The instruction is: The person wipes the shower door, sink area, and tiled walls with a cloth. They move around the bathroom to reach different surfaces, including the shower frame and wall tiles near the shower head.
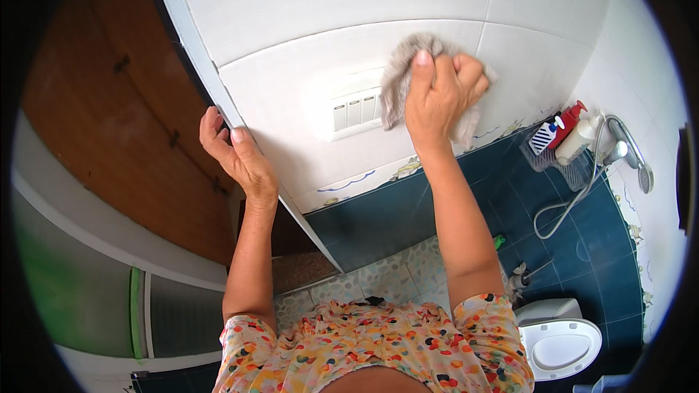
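My right hand (440, 98) is closed on a greyish-beige cloth (399, 65), pressing it to the white tiled wall (306, 58). Just left of the cloth is a white switch panel (355, 110) with several rocker switches, its right end partly hidden by the cloth. At the left, my left hand (237, 156) rests against the pale door frame (227, 94), its fingers loosely curled around the edge and apart, holding nothing loose.
A wooden door (109, 102) stands beyond the frame. At the right, a rack (575, 171) carries several bottles, beside a shower head (645, 177) with its hose (557, 207). Below are dark teal wall tiles (371, 207), a white toilet (564, 349) and a pebble-patterned floor (378, 276).
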Tool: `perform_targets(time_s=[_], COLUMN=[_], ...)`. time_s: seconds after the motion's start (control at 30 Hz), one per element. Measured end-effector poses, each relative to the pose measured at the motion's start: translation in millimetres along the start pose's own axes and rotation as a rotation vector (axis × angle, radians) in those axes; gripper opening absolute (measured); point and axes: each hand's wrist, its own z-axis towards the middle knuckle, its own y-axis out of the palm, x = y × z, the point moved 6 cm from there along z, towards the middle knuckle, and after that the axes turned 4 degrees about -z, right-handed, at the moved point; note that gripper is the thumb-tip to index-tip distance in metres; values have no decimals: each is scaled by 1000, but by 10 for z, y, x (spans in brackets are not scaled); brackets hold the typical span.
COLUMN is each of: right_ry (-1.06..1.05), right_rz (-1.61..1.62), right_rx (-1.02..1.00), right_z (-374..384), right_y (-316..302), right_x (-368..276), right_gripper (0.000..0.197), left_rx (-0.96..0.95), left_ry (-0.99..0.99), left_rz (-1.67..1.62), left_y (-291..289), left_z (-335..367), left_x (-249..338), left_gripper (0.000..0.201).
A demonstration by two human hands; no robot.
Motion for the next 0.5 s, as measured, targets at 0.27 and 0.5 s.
perform_targets(time_s=[0.27,0.5], right_ry=[-33,17], right_rz=[82,305], right_rx=[-151,-252], right_z=[-786,-1229], right_y=[-40,-122], right_x=[109,113], right_gripper=[22,26], left_rx=[-26,-43], left_ry=[3,-10], left_rz=[-102,-50], left_y=[27,41], left_z=[-18,-25], left_x=[-23,-41], left_gripper=[48,49])
